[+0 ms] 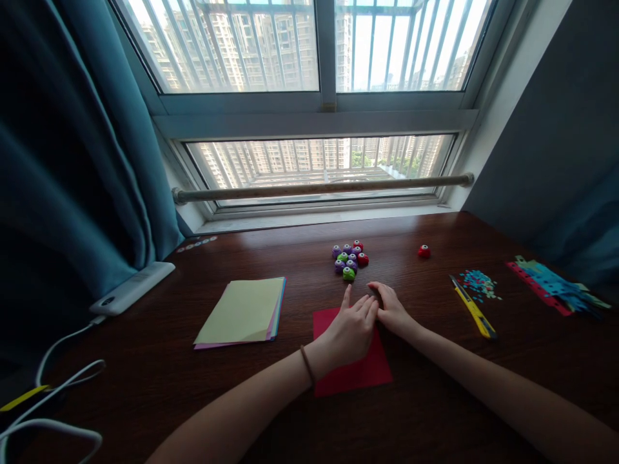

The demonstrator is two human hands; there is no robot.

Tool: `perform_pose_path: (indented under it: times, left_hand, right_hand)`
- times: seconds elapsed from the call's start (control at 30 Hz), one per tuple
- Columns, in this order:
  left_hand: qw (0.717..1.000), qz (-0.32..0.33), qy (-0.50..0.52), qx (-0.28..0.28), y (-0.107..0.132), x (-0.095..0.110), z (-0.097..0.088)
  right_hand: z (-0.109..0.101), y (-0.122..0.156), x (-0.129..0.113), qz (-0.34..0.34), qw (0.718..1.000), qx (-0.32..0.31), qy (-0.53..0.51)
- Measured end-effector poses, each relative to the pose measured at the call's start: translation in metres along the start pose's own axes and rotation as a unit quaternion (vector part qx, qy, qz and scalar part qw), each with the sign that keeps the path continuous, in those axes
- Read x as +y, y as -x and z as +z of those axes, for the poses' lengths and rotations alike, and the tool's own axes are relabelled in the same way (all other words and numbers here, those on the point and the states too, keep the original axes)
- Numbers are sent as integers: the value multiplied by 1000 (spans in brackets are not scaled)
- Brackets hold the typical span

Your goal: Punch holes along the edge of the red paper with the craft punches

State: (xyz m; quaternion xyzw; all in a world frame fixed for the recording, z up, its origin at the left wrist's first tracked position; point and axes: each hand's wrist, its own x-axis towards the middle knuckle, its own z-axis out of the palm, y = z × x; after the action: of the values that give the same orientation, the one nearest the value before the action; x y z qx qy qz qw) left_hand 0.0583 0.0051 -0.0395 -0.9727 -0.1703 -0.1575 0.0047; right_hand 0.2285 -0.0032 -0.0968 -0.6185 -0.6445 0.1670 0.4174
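Observation:
A square sheet of red paper (pixel 355 374) lies flat on the table, its far right corner hidden under my hands. My left hand (pixel 351 332) rests palm down on the sheet, little finger stretched apart and the other fingers extended toward my right hand. At the far right corner, my right hand (pixel 391 309) is curled with its fingertips close together, meeting the left fingertips. What lies between the right fingers is hidden. Just beyond the hands sits a cluster of small purple, green and red round figures with eye-like white spots (pixel 348 274).
To the left lies a stack of coloured paper (pixel 242 312), pale yellow on top. A white power strip (pixel 133 288) with a cable is farther left. On the right are a single red figure (pixel 424 252), a yellow utility knife (pixel 474 309), small blue bits (pixel 478 283) and coloured strips (pixel 556 287).

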Motion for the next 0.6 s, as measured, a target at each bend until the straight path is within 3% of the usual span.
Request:
perform_pose_path:
  times: [0.4, 0.6]
  left_hand:
    - [999, -19, 24, 10, -5, 3, -8]
    - [998, -34, 31, -41, 7, -8, -18]
  right_hand:
    - [-1, -2, 6, 55, 998, -2, -44]
    - [-8, -1, -1, 65, 996, -12, -55]
